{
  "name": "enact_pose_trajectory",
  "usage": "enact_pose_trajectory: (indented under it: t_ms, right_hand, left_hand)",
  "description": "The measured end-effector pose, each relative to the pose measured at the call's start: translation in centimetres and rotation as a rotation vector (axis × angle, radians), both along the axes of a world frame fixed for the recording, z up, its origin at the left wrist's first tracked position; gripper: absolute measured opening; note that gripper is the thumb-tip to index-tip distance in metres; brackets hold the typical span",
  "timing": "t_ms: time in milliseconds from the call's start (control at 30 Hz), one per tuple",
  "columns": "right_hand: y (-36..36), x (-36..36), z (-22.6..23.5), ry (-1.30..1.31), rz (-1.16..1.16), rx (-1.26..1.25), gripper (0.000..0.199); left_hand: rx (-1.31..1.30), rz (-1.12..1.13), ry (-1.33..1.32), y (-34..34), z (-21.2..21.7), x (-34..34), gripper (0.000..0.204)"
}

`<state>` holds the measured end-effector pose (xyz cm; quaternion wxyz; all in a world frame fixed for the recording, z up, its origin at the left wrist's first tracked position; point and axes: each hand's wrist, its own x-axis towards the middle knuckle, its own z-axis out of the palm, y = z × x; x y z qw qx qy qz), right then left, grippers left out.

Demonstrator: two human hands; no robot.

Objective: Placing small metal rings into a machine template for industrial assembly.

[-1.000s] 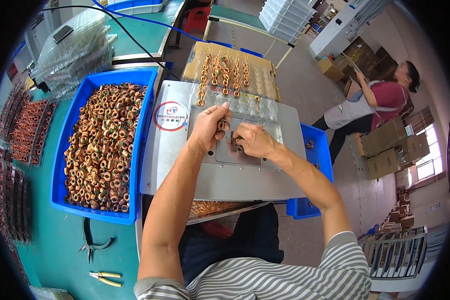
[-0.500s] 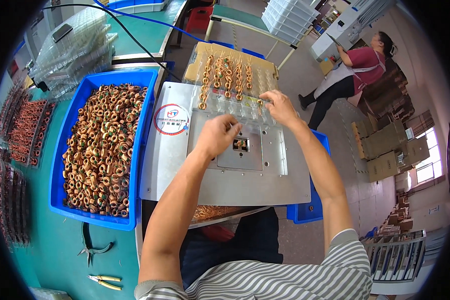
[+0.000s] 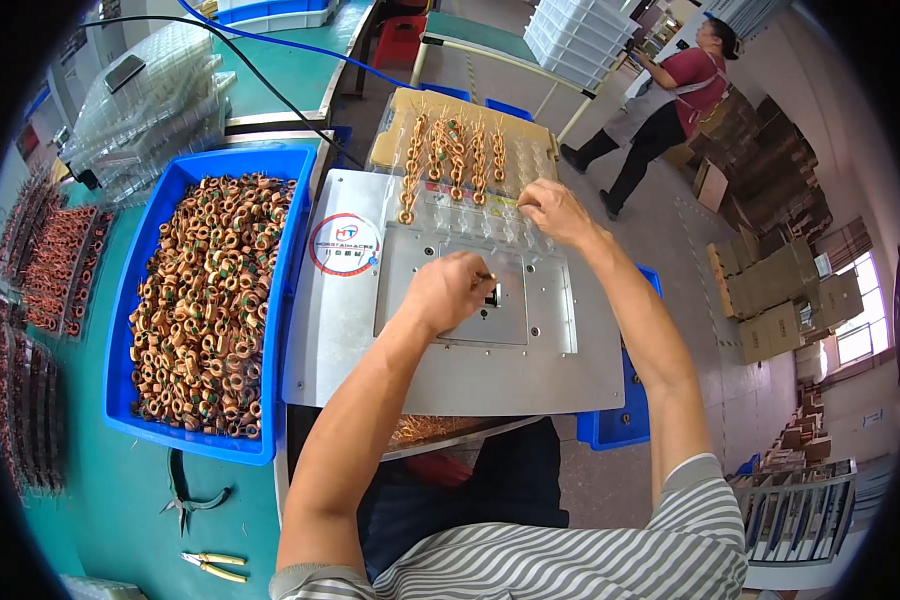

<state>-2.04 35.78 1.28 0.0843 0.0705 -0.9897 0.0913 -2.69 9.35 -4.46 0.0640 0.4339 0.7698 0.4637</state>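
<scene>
My left hand (image 3: 450, 290) is over the small dark opening (image 3: 492, 299) in the middle of the machine's metal top plate. Its thumb and fingers are pinched together on a small copper-wound ring coil (image 3: 491, 279), mostly covered by the fingertips. Farther right, my right hand (image 3: 555, 212) is closed at the near right part of a clear plastic tray (image 3: 515, 232); what its fingertips grip is hidden. Rows of copper ring coils (image 3: 457, 165) with upright wire ends fill the left part of that tray, which lies partly on a tan board (image 3: 386, 150).
Left of the machine stands a blue bin (image 3: 118, 340) heaped with copper coils. Cutters (image 3: 182, 500) and yellow-handled pliers (image 3: 215, 565) lie on the green table (image 3: 120, 500). Stacked clear trays (image 3: 150, 100) stand far left. A person (image 3: 670, 100) walks at the far right.
My left hand has come down over the opening, where a coil lay visible. My right hand has shifted slightly left, closing where a coil showed in the tray. The other person has moved farther away.
</scene>
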Motion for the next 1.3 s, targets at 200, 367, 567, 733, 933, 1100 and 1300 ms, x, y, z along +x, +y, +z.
enact_pose_trajectory:
  t_ms: [200, 367, 567, 733, 933, 1100, 1300]
  right_hand:
    - [-0.3, 1.7, 0.6, 0.139, -0.047, -0.187, 0.009]
    - [-4.3, 4.1, 1.8, -0.181, -0.263, -1.069, 0.016]
    - [-9.1, 6.9, 1.5, -0.345, -0.250, -1.358, 0.019]
    - [-11.0, 7.9, 0.9, -0.335, -0.198, -1.195, 0.022]
    - [-12.1, 9.3, -0.2, -0.234, -0.129, -1.217, 0.026]
    - [-12.0, 9.9, -1.0, -0.114, -0.220, -1.439, 0.022]
    - [-12.1, 10.1, -1.2, -0.095, -0.259, -1.587, 0.016]
  left_hand:
    - [0.522, -0.193, -1.105, -0.7, 2.5, -1.0, 0.019]
    - [0.751, -0.148, -1.356, -1.3, 4.2, -0.3, 0.023]
    - [0.673, -0.055, -1.202, -1.1, 2.8, 0.3, 0.026]
    - [0.528, -0.028, -1.062, -1.7, 3.2, 1.1, 0.021]
    - [0.524, 0.003, -1.042, -1.9, 3.8, 1.5, 0.017]
    - [0.504, 0.017, -0.995, -1.7, 4.0, 1.7, 0.017]
    - [0.468, 0.021, -0.947, -1.7, 4.2, 2.0, 0.016]
